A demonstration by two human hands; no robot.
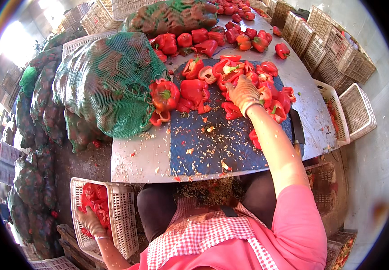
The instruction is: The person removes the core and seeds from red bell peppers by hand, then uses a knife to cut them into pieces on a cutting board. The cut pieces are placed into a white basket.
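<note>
My right hand [244, 94], in a stained tan glove, reaches onto a pile of cut red bell peppers [275, 98] on the right of a dark blue mat [194, 145]; whether its fingers grip a piece cannot be told. At lower left, my left hand [90, 222], also gloved, is at the opening of a white plastic crate [120, 216], against red pepper pieces [96, 199] in it; its grip is unclear. Pepper halves [195, 92] and a whole pepper [165, 95] lie at the mat's left side. Seeds are scattered over the mat.
A green mesh sack of peppers [110, 84] rests on the metal table [137, 158], with another sack [174, 17] behind. Whole red peppers [206, 47] lie beyond the mat. A broad dark blade [297, 126] lies at its right edge. Crates [358, 111] stand at right; filled sacks [47, 101] are stacked at left.
</note>
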